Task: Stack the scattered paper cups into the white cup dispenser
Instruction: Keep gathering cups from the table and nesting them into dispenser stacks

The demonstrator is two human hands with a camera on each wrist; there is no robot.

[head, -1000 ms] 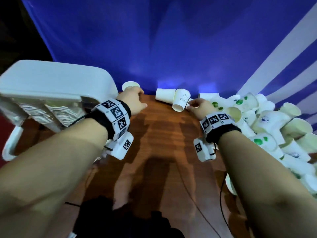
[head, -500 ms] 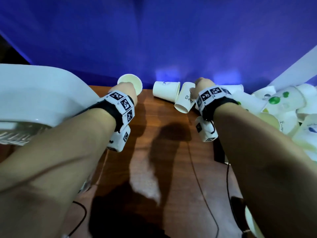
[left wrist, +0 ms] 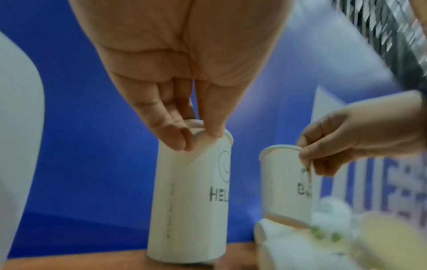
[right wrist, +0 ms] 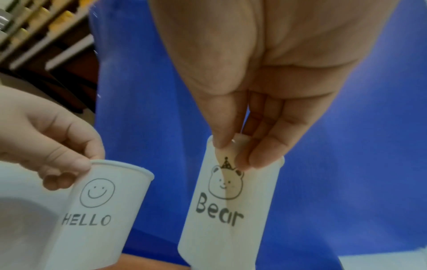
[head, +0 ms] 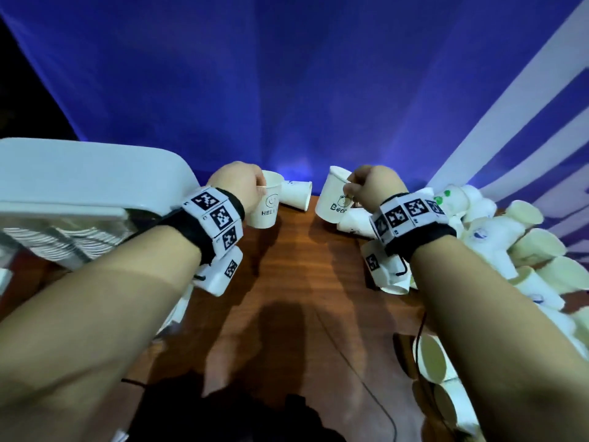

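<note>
My left hand (head: 245, 186) pinches the rim of a white paper cup marked HELLO (head: 266, 205), held upright just above the wooden table (head: 293, 282). The left wrist view shows thumb and fingers of my left hand (left wrist: 191, 135) squeezing the HELLO cup (left wrist: 191, 201) at its rim. My right hand (head: 366, 186) pinches the rim of a cup marked Bear (head: 334, 199), lifted and tilted. In the right wrist view my right hand (right wrist: 233, 146) has its thumb inside the Bear cup (right wrist: 231, 210). The white cup dispenser (head: 79, 180) stands at the left, with stacked cup rims (head: 63, 244) under its lid.
One cup (head: 296, 194) lies on its side at the table's back edge between my hands. A heap of loose paper cups (head: 510, 247) fills the right side, with more cups (head: 433, 362) near the front right. A black cable (head: 366, 371) crosses the table. A blue backdrop stands behind.
Both hands have taken a cup each and lifted it off the table: the left one the HELLO cup, the right one the Bear cup. The head view has tilted up a little.
</note>
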